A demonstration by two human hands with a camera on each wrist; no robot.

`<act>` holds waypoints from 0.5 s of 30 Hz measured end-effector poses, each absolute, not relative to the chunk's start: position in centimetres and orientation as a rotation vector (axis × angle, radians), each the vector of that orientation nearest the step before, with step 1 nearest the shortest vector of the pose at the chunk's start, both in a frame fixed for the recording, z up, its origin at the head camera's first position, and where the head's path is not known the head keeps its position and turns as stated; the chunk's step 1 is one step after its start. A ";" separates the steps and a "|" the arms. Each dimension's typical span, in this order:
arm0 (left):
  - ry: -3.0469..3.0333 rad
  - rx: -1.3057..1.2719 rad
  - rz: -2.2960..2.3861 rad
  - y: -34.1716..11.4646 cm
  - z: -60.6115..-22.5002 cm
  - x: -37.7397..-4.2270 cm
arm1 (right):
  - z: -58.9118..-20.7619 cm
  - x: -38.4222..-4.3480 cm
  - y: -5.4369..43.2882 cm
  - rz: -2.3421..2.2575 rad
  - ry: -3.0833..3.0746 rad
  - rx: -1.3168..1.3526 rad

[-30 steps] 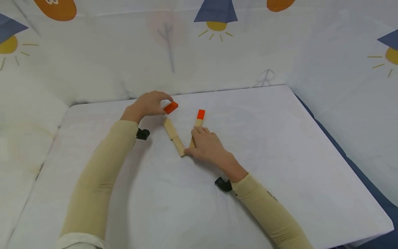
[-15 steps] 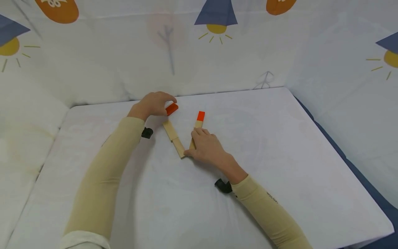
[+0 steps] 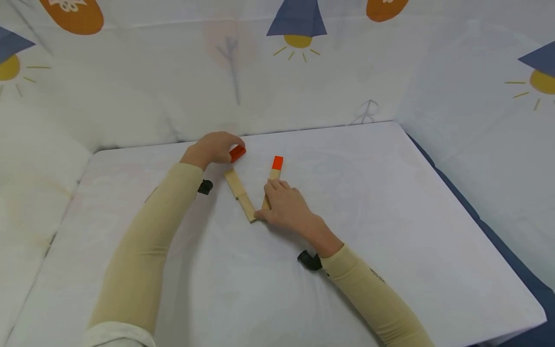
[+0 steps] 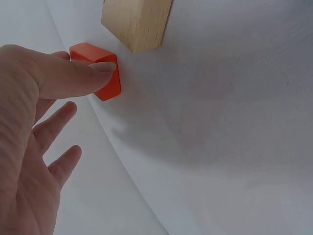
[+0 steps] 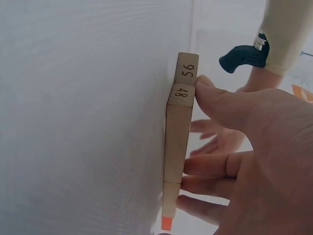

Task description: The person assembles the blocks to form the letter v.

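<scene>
Pale wooden blocks form a V on the white table. My left hand (image 3: 210,148) pinches an orange block (image 3: 237,153) between thumb and fingers, just beyond the far end of the V's left row (image 3: 235,183). In the left wrist view, a small gap separates this orange block (image 4: 111,87) from the end of a wooden block (image 4: 134,24). My right hand (image 3: 286,205) rests on the right row, its thumb at the near corner of the V. Blocks marked 48 (image 5: 180,93) and 56 (image 5: 187,68) meet there. A second orange block (image 3: 277,163) tops the right row.
The white tabletop (image 3: 390,217) spreads around the blocks, with its back edge close behind my left hand. A white cloth wall (image 3: 173,72) printed with lamps rises behind it. Each wrist carries a small black camera mount (image 3: 310,260).
My left hand has moved slightly right and toward me, with the orange block pinched in it. The right hand and the wooden blocks have stayed in place.
</scene>
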State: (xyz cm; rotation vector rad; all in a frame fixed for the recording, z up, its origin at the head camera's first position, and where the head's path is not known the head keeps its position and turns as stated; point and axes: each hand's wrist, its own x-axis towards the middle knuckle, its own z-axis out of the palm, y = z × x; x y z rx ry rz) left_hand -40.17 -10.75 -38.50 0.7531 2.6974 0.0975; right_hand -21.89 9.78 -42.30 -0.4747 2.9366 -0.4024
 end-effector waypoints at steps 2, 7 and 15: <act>2.696 0.751 0.106 -10.9 -38.5 -40.1 | -42.3 -21.9 9.7 -0.399 2.935 -0.476; 2.701 0.760 0.112 -11.2 -38.3 -40.0 | -42.2 -21.9 9.6 -0.383 2.944 -0.482; 2.688 0.760 0.169 -11.4 -38.5 -40.0 | -42.2 -21.9 9.6 -0.398 2.944 -0.468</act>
